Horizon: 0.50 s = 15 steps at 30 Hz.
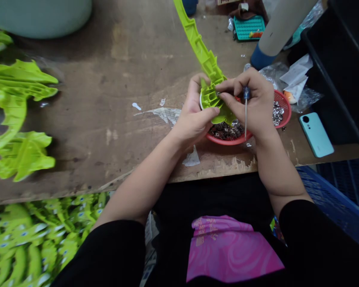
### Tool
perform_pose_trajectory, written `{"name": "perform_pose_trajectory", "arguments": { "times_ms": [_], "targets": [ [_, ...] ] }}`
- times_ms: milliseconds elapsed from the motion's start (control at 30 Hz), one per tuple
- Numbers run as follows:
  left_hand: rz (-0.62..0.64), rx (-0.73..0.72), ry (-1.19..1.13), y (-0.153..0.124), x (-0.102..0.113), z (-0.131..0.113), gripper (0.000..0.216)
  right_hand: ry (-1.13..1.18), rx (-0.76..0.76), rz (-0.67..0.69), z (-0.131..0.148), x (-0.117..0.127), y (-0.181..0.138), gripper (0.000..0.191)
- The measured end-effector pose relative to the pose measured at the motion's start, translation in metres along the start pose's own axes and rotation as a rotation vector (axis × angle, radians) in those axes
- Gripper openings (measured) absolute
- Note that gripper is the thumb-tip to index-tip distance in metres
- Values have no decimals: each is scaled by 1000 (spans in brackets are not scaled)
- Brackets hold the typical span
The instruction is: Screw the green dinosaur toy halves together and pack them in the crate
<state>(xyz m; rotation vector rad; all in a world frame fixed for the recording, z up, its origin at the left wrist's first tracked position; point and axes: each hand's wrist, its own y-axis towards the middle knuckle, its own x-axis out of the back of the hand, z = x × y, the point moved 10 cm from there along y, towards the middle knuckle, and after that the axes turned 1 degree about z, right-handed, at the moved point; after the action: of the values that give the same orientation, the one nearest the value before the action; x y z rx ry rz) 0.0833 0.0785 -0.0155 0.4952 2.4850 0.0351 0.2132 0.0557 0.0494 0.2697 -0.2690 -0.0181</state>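
Note:
My left hand (194, 109) is closed around the wide end of a long, curved, lime-green plastic part (208, 61), whose ribbed inner side faces up. A screwdriver (245, 115) with a blue handle is tucked in my right hand (255, 97), its thin shaft pointing toward me. The thumb and forefinger of that hand pinch at the ribs, where a small metal piece (218, 93) shows between the fingertips. Beneath my hands stands a red basket (227, 142) of small metal pieces, partly hidden. A second red basket (287, 109) holds shinier pieces.
More green parts (24, 155) lie on the table's left, and a heap of them (32, 243) sits below its front edge. To the right are a light-blue phone (316, 134), a black bin (338, 71) and a grey post (275, 32). A teal tray (249, 27) lies at the back.

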Motion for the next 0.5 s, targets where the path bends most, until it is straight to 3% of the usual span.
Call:
{"name": "perform_pose_trajectory", "arguments": {
  "times_ms": [133, 300, 500],
  "targets": [
    [20, 7, -2, 1, -1, 1, 66, -43, 17, -13, 3, 1, -1, 42],
    [35, -11, -29, 0, -5, -2, 68, 21, 142, -30, 20, 0, -3, 35],
    [39, -10, -28, -2, -8, -5, 67, 69, 119, -18, 19, -2, -3, 34]
  ]
}}
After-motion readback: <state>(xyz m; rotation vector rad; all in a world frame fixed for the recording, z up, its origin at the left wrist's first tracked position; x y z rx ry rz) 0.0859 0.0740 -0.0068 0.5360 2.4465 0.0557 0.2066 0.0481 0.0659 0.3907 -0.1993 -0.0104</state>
